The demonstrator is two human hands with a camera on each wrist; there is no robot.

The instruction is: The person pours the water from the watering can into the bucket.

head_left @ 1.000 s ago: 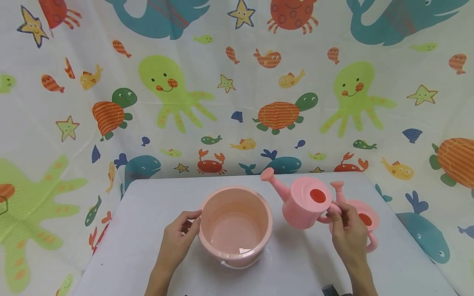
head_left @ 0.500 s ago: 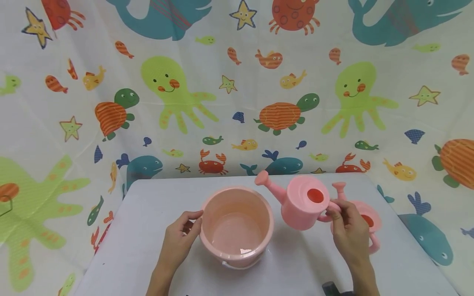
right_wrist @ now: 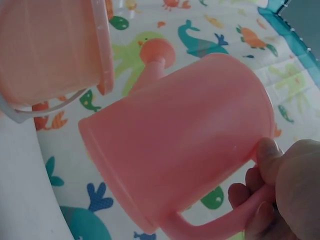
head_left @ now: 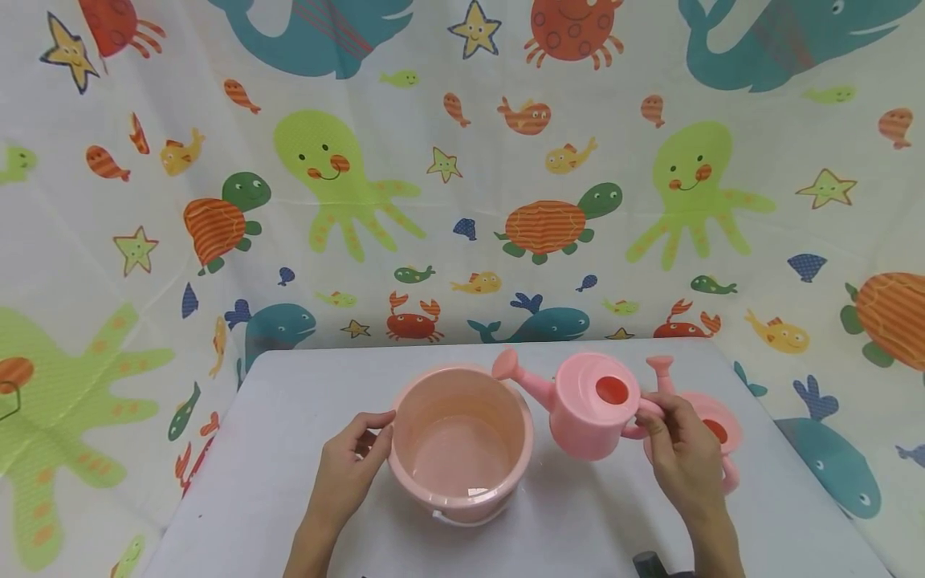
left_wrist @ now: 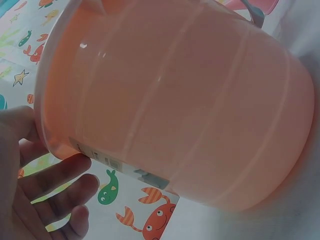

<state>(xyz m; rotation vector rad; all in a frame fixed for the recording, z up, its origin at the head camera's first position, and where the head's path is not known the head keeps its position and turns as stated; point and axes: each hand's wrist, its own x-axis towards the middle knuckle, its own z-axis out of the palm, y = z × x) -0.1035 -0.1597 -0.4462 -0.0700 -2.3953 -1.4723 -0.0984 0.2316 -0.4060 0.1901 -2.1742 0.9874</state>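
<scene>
A peach bucket (head_left: 462,514) stands upright on the table, with a bright glint on its inside bottom. My left hand (head_left: 347,461) pinches its rim at the left; in the left wrist view the thumb lies over the rim (left_wrist: 42,90) and several fingers spread below along the wall. My right hand (head_left: 682,449) grips the handle of a pink watering can (head_left: 588,421), held up right of the bucket. The can's spout (head_left: 531,387) points left and its round head overlaps the bucket's far right rim in the head view. The can's filling hole shows red-orange.
A second pink watering can (head_left: 711,409) stands behind my right hand, partly hidden by it. A white bail handle (head_left: 470,522) hangs at the bucket's front. A dark object (head_left: 649,564) shows beside my right forearm. Behind the white table (head_left: 303,385) hangs a sea-animal-patterned curtain (head_left: 405,177).
The held watering can has shifted left and then lowered, bringing its spout head to the bucket's far right rim. My left hand and the bucket have stayed nearly still.
</scene>
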